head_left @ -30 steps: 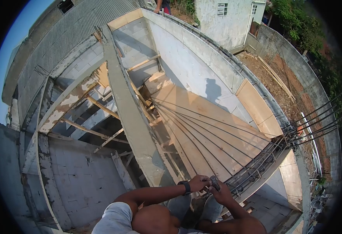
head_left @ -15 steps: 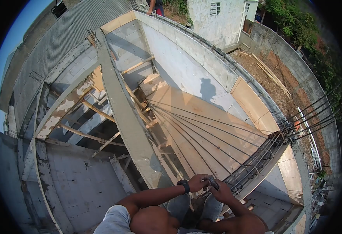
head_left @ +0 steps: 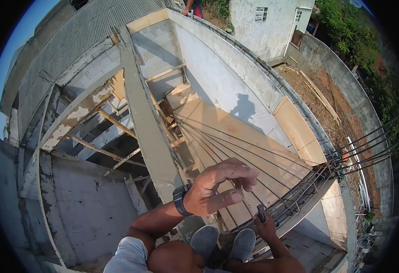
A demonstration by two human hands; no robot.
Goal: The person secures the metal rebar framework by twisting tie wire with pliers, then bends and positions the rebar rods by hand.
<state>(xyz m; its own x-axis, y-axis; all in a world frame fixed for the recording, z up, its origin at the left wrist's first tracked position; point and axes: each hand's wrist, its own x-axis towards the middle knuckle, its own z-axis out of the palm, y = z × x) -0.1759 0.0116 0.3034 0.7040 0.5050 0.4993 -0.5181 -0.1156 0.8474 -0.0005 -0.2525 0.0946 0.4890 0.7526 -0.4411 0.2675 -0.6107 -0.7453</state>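
Note:
My left hand (head_left: 217, 186), with a dark watch on the wrist, is raised close to the camera over the steel bars. Its fingers are curved, with the thumb held apart, and nothing shows between them. Lower and to the right, my right hand (head_left: 266, 227) is closed on a small dark hand tool (head_left: 260, 213); its exact kind is hard to make out. It is beside the rebar cage (head_left: 295, 200) that lies in the wooden beam form. Long thin rebars (head_left: 254, 161) fan out from that cage over the plywood sheet (head_left: 217, 127). My grey shoes (head_left: 244, 243) are below the hands.
A concrete-topped beam (head_left: 149, 123) runs away on the left, with wooden props (head_left: 117, 123) and deep openings beside it. Bar ends (head_left: 367, 145) stick out at the right. Another person's arm (head_left: 188, 7) shows at the far wall top.
Before, both hands were together at the tool. Now my left hand has come away and up towards the camera, while the right keeps the tool, slightly lower. The view has shifted a little.

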